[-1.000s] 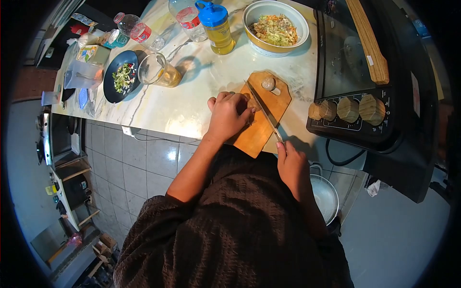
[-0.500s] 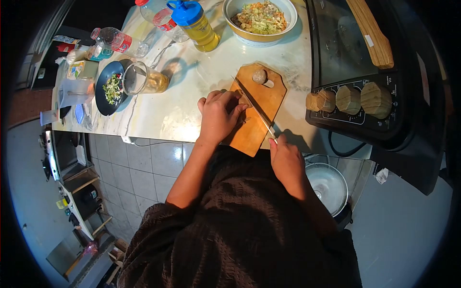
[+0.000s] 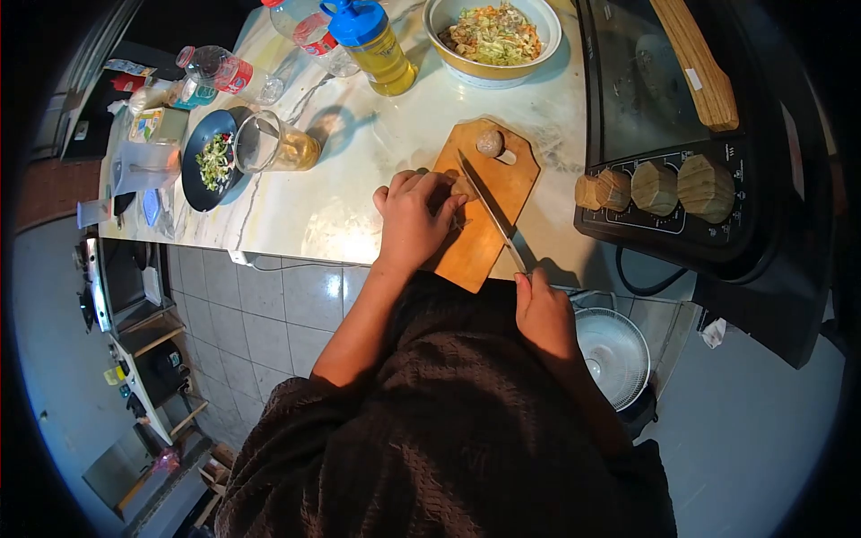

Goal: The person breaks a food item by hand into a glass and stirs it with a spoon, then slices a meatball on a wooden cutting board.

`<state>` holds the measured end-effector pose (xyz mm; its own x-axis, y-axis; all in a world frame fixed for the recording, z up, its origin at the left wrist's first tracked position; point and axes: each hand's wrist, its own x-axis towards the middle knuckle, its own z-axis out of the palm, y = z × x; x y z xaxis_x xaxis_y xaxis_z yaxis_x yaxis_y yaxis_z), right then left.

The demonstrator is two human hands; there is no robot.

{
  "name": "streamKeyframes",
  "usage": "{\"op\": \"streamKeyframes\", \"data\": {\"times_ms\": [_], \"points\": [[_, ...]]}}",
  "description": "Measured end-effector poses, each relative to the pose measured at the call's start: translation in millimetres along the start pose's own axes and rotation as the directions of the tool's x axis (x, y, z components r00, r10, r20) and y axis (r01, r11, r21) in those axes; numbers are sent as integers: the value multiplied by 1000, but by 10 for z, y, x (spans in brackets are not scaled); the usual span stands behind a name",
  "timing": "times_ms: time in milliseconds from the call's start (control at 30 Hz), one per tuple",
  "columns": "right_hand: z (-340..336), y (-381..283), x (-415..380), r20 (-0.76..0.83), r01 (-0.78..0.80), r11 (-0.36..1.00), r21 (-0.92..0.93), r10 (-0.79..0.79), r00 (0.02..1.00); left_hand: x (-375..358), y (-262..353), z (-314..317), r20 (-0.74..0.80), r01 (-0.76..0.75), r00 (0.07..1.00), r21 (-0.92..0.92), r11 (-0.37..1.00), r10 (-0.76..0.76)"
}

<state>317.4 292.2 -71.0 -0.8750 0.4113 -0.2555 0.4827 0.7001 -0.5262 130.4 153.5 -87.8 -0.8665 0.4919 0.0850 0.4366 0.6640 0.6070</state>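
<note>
A wooden cutting board (image 3: 523, 184) lies at the table's front edge. Near its top, beside the handle slot, rests a small greyish-brown ball of food (image 3: 490, 143), like a meatball. My left hand (image 3: 413, 215) is over the board's left side, fingers curled and pinching a brown piece of food (image 3: 463, 189), mostly hidden under them. My right hand (image 3: 545, 314) grips a kitchen knife (image 3: 487, 204) by its handle, just past the board's lower right edge. The blade slants up and left over the board, to the right of my left fingertips.
A bowl of shredded vegetables (image 3: 493, 67) stands behind the board. To the left are a blue-lidded bottle (image 3: 387, 63), a clear jug (image 3: 278, 143), a dark plate with chopped greens (image 3: 190, 170) and plastic bottles (image 3: 224, 72). A black oven (image 3: 664, 242) borders the right side.
The knife and my right hand have shifted a little right and toward me, widening the gap from my left fingers. My left hand keeps its place on the board.
</note>
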Motion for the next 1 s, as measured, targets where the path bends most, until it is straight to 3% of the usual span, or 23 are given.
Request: {"op": "streamKeyframes", "data": {"times_ms": [167,433,1000], "points": [[-23,-101,84,-59,59,996,73,-54,997,-10,-13,6,-17,-8,1000,-3,1000,8],[-73,-165,132,28,-15,998,63,13,1000,-2,-13,1,-6,3,1000,-20,1000,-3],[-101,-211,155,26,-18,998,52,16,1000,19,-44,3,20,19,1000,-33,999,-18]]}}
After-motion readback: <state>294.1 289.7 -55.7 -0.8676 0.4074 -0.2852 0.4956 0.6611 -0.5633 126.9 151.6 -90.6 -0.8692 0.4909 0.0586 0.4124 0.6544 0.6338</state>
